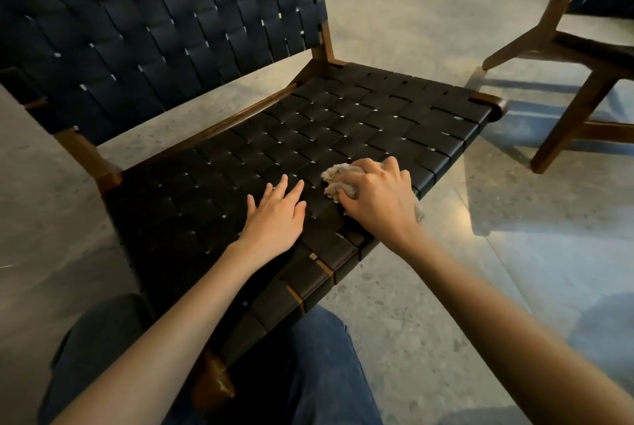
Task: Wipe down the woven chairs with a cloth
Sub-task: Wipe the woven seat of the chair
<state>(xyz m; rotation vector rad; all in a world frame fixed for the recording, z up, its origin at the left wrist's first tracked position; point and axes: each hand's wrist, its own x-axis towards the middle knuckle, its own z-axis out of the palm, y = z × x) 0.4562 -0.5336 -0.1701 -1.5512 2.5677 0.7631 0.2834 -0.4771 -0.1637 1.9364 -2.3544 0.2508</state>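
Observation:
A chair with a black woven seat [343, 122], a dark woven backrest [154, 30] and a brown wooden frame fills the view. My right hand [377, 198] grips a crumpled beige cloth [338, 177] and presses it on the seat near its front right edge. My left hand [274, 215] rests flat on the seat just left of the cloth, fingers straight and spread. Part of the cloth is hidden under my right hand.
A second wooden chair [583, 64] stands at the right, its legs on the polished speckled floor [514, 253]. My knees in dark jeans [308, 373] are against the seat's front corner. A wall base with a cable runs along the back.

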